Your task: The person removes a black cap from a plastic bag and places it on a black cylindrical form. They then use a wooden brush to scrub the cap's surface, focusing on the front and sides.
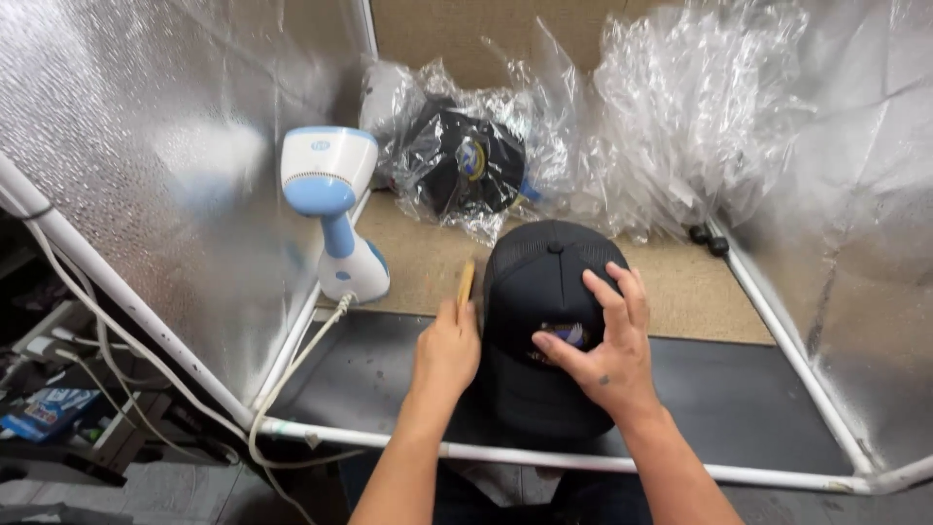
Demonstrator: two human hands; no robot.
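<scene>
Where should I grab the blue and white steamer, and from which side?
Take the steamer by its slim blue neck, coming from the right, probably: it stands upright, its head and base are bulky, the foil wall crowds its left, and the cord trails forward.

A tan mat [680,282] is covering the far part of the surface, with a black mat [739,399] lying nearer. On them are sitting a black cap [544,292] at centre, a steamer [335,209] at upper left, and bagged caps [466,160] and crumpled plastic [680,126] along the top.
</scene>
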